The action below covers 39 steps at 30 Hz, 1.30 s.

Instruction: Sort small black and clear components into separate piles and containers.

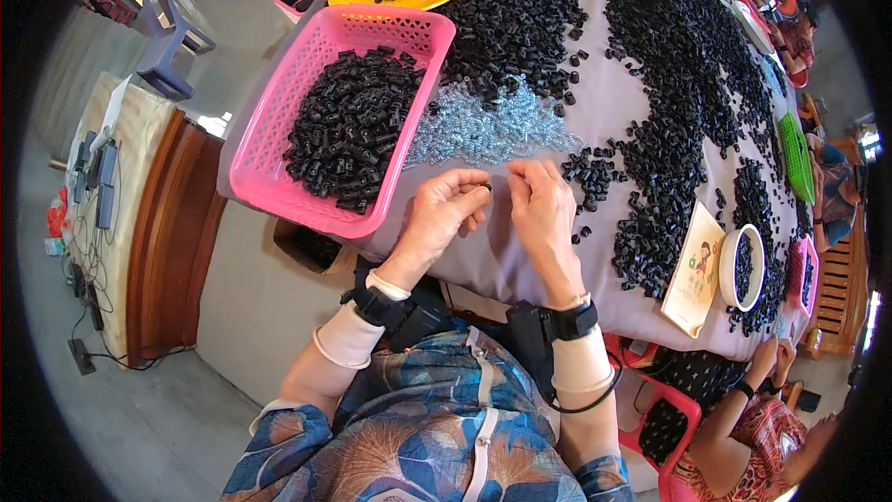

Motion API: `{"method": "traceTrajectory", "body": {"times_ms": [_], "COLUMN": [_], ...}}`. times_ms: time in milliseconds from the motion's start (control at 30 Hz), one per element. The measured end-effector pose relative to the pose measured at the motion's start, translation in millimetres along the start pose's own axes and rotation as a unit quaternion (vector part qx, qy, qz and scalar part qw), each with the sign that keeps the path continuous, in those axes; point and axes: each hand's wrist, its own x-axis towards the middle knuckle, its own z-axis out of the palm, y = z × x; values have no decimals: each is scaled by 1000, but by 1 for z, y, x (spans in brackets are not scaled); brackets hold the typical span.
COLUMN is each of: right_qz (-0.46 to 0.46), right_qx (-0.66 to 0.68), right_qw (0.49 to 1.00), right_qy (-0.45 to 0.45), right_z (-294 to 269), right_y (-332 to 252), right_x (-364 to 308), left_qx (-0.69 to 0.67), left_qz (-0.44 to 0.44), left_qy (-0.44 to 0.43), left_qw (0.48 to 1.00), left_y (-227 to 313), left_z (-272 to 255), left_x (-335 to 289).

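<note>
Currently my left hand pinches a small dark part between thumb and finger, near the front edge of the bench. My right hand is just beside it, fingertips drawn together; can't tell if they grip anything. Clear bluish pieces piled just beyond. Pink basket of black parts to my left, loose black heap further back.

From here I can't identify the tiny dark piece in the bare left hand; the brown cardboard box is partly hidden.
</note>
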Motion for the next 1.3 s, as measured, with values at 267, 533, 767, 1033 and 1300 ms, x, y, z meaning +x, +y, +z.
{"method": "traceTrajectory", "body": {"times_ms": [267,533,767,1033,1300], "right_qz": [-60,-43,-44,21,40], "right_qx": [-166,-57,99,164,182], "right_qw": [984,997,994,986,982], "right_qy": [9,-8,6,19,23], "right_z": [18,-3,-19,-33,-36], "right_y": [18,7,-5,-9,-1], "right_x": [15,4,-22,-37,-49], "left_qx": [9,14,67,-27,-75], "left_qz": [-27,-12,-7,-23,-78], "left_qy": [-12,-38,-58,-82,-50], "left_qw": [1000,999,996,996,993], "left_y": [0,-1,3,2,-2], "left_z": [-3,-3,9,26,40], "left_x": [1,0,-3,-6,-6]}}
